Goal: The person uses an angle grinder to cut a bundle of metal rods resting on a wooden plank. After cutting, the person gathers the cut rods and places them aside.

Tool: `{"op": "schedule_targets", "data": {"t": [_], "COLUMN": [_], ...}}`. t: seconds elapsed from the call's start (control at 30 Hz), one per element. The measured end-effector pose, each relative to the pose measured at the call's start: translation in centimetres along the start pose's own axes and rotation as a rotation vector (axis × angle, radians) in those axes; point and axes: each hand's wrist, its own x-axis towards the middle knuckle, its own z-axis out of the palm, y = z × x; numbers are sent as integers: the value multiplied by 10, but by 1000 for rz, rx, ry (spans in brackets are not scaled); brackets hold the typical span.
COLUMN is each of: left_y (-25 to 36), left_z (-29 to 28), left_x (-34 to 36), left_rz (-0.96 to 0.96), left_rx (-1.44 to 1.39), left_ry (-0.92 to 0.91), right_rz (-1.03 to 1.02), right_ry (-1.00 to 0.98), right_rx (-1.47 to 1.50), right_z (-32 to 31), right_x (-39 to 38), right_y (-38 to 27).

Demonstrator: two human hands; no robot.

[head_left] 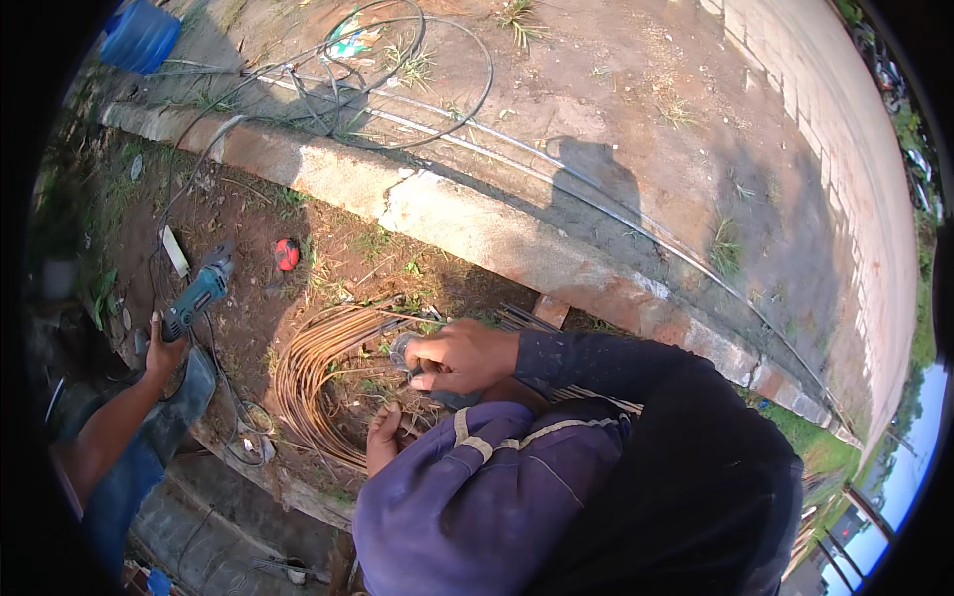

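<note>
My right hand (459,356), in a dark sleeve, is closed around a dark tool with a round grey head (400,350); much of the tool is hidden under the hand. Below it, my left hand (386,435) has its fingers curled beside the rods, and what they pinch, if anything, cannot be made out. A bundle of rust-brown metal rods (298,368) bends in a wide loop on the soil, to the left of both hands. Purple cloth with pale piping (477,497) covers part of the left forearm.
At the left, another person's hand (164,353) holds a teal angle grinder (197,296). A red tape measure (287,255) lies on the soil. A low concrete kerb (447,214) crosses beyond the hands. Past it are a loose black cable (487,74), long thin pipes (596,199) and a blue container (141,38).
</note>
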Motion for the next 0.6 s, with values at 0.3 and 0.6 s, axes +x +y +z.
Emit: {"op": "schedule_targets", "data": {"t": [0.3, 0.6], "left_y": [-3, -97], "left_z": [-239, -484], "left_x": [-61, -128], "left_rz": [463, -223], "left_rx": [377, 885], "left_ry": [692, 747], "right_rz": [559, 385], "right_ry": [628, 458], "right_rx": [-1262, -1035], "right_z": [-216, -253], "right_x": [-42, -36], "right_y": [171, 151]}}
